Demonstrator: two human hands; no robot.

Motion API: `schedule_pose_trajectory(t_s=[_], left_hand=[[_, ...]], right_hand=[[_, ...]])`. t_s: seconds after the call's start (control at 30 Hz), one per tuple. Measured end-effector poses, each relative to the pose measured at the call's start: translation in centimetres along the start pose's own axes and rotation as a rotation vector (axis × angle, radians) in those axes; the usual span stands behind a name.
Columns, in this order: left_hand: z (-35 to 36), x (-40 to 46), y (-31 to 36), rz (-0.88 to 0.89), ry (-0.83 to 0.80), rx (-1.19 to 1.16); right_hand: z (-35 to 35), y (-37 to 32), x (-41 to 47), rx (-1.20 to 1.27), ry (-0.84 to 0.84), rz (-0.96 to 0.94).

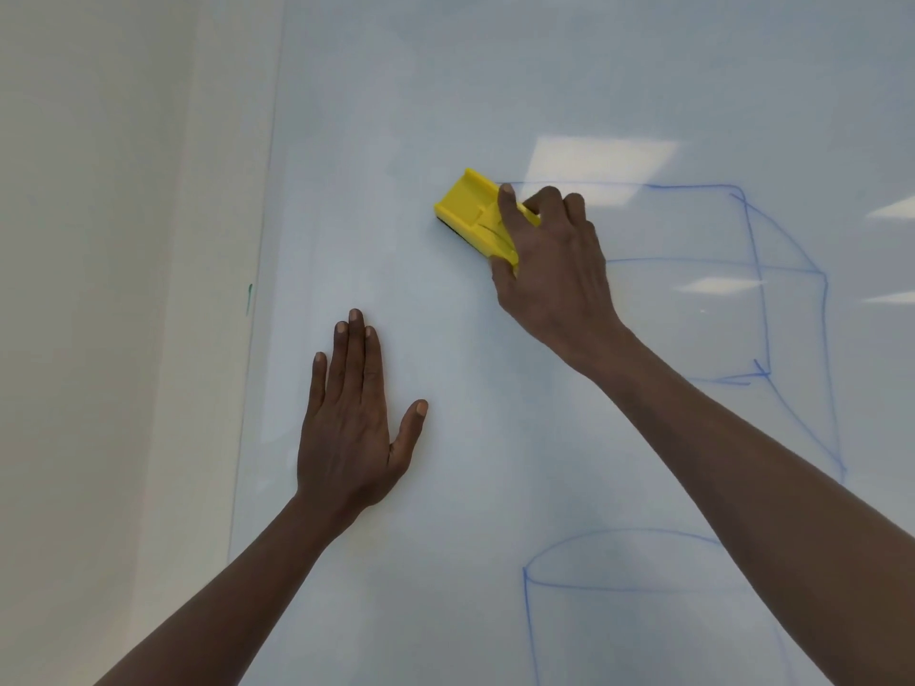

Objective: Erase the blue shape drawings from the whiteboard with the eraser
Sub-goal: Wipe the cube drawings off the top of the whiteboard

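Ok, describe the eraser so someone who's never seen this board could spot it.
Start at the big whiteboard and find the blue cube drawing on its right. At the cube's upper left corner, the right hand holds the eraser. It is the only bright yellow thing there.

one eraser (478, 217), two blue shape drawings (713, 284), two hands (346, 438)

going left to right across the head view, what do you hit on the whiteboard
green mark at the board's left edge → left hand flat on the whiteboard → yellow eraser → right hand gripping it → blue box drawing
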State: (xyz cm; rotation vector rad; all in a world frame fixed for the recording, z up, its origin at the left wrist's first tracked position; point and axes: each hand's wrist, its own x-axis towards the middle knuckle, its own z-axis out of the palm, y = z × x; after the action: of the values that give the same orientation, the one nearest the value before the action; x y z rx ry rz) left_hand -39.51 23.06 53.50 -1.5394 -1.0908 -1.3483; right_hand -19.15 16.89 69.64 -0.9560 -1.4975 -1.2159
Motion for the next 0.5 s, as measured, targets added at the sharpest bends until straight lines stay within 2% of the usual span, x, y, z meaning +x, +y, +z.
schedule_pose_trajectory(t_s=[0.2,0.5], left_hand=[[0.0,0.0,0.1,-0.004,-0.003,0.0],[0.0,0.0,0.0,-0.005,-0.013,0.01]], right_hand=[[-0.6,1.3,2.6,-0.044,0.01,0.071],[-1.0,1.9,1.5,-0.024,-0.025,-0.014]])
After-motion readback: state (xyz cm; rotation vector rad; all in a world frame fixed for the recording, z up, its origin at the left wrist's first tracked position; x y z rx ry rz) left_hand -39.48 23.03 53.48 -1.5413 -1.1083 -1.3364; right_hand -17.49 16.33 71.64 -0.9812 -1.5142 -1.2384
